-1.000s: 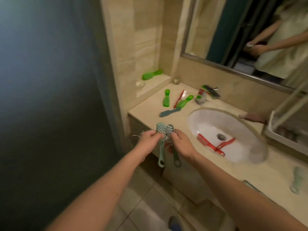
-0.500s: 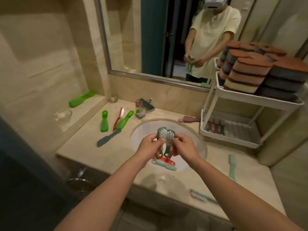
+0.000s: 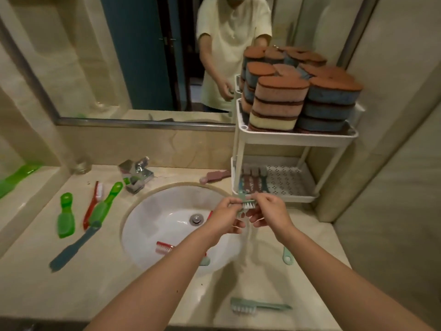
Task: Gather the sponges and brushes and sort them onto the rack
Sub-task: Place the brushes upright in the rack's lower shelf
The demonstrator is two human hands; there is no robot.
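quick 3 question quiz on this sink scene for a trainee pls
1. True or false: the sponges sit on the top tier of the rack.
2. What do the left hand and right hand hold together? A) a sponge B) a pale green brush C) a cup
3. Fill in: a red brush lies in the ___.
Key: 1 true; 2 B; 3 sink.

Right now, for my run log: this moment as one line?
hands: left hand, right hand grip pale green white-bristled brush | place: over white basin edge | rack: white two-tier plastic rack, sponges top, brushes below
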